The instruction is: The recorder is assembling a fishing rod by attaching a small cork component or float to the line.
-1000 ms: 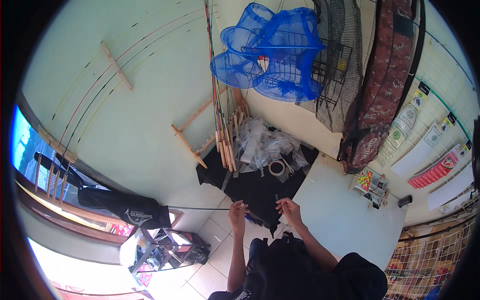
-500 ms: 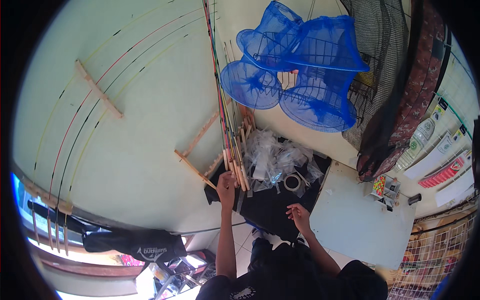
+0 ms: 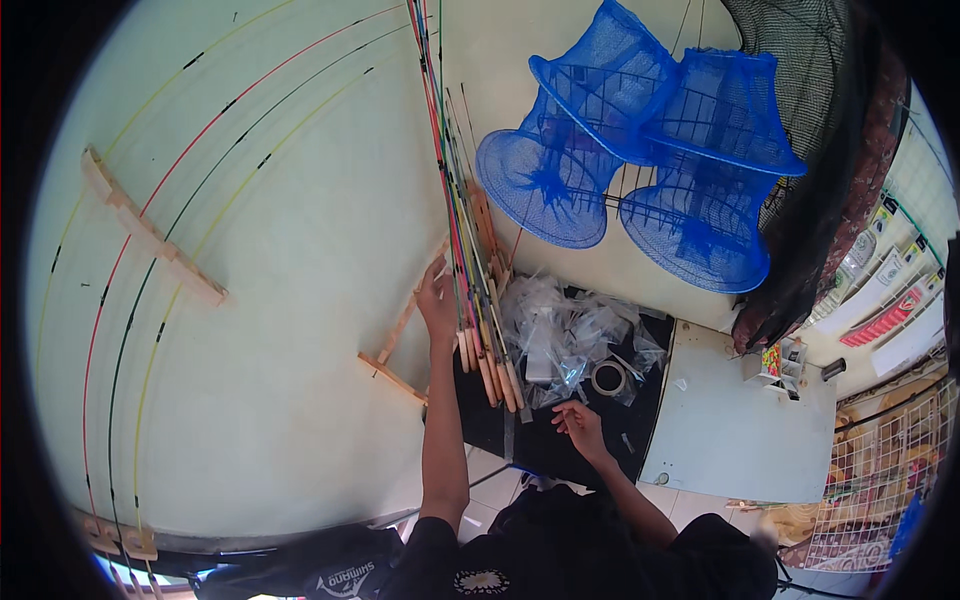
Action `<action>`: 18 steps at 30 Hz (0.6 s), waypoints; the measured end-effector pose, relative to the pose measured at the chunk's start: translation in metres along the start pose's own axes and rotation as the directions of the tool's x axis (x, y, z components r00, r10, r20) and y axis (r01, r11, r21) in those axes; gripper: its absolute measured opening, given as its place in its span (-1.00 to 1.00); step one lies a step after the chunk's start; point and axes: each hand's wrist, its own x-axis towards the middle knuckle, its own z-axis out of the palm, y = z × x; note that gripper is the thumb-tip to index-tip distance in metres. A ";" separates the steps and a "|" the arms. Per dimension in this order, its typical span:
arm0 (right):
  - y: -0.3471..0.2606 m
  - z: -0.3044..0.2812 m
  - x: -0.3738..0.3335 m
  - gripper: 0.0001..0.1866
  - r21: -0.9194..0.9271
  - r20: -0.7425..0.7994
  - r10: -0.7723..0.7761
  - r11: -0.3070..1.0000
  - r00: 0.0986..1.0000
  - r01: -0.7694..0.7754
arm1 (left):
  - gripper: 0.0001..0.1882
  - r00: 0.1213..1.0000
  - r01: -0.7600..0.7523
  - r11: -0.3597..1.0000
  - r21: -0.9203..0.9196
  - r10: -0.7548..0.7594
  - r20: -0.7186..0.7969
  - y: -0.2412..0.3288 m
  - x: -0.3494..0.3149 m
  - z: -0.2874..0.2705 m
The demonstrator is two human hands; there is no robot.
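Observation:
A bundle of slim fishing rods with pale wooden handles leans upright in the corner. My left hand is raised beside the rods, between them and a wooden rack frame. Its fingers look apart, pointing up; whether they touch the rods or the rack I cannot tell. Lower down, my right hand hovers over the black surface, empty, with fingers loosely bent and apart. Close beyond it lie a roll of tape and a heap of clear plastic bags.
Blue mesh fish traps hang at the upper right. A white tabletop carries a small box of colourful pieces. More rods rest in wooden wall holders at left. A black rod bag lies at lower left.
My left hand has moved up from the rod handles to higher beside the rods. My right hand has shifted slightly left. The whole view has also turned and shifted.

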 end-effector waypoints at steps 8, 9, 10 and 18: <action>0.008 0.013 0.021 -0.79 -0.062 -0.063 -0.041 0.997 0.997 0.037 | -0.69 0.991 0.037 0.998 -0.047 -0.030 0.133 0.000 0.036 0.011; 0.010 0.012 0.024 -0.79 -0.063 -0.067 -0.047 0.997 0.997 0.043 | -0.72 0.992 0.021 1.000 0.001 -0.021 0.124 0.002 0.037 0.011; 0.009 0.011 0.027 -0.80 -0.079 -0.058 -0.038 0.996 0.998 0.034 | -0.76 0.993 0.006 0.999 0.049 -0.012 0.115 0.004 0.038 0.011; 0.006 0.007 0.045 -0.81 -0.137 -0.043 -0.083 0.988 0.996 0.076 | -0.83 0.992 -0.120 0.987 0.111 0.114 0.061 0.001 0.037 0.004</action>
